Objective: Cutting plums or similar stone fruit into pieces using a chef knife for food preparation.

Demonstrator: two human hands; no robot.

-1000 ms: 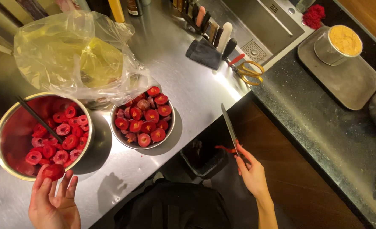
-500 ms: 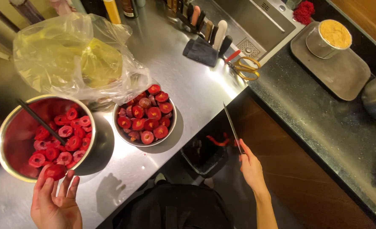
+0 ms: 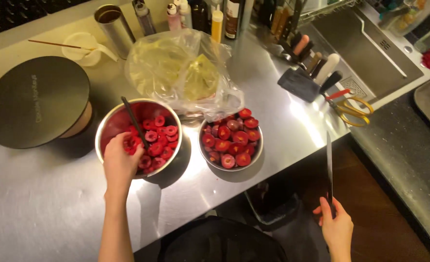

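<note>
Your left hand (image 3: 119, 162) rests on the near rim of the left steel bowl (image 3: 109, 127), fingers curled into the pile and pinching a red fruit half (image 3: 129, 143) at the near-left of the heap. This bowl holds cut red fruit halves (image 3: 157, 140) lying cut face up, and a dark utensil handle (image 3: 134, 121) leans out of it just beyond your fingers.

Your right hand (image 3: 337, 227) is closed around the handle of a knife (image 3: 329, 165), held off the tabletop edge over the floor, well apart from both bowls. The blade points away from you, toward the yellow-handled scissors (image 3: 350, 107).

Between your hands, nearer the left one, stands the second steel bowl (image 3: 230, 144), also filled with red halves. Beyond the two bowls, a clear plastic bag (image 3: 183, 73) with yellowish contents touches the far rims. Left of your left hand sits a round dark lid (image 3: 35, 99) on the steel tabletop (image 3: 45, 208).

Judged step: picking a piece from the left bowl while the knife waits. The next move likely calls for lifting the piece clear of the rim and bringing knife and fruit together over the tabletop; keep the blade edge turned away from your left fingers.
</note>
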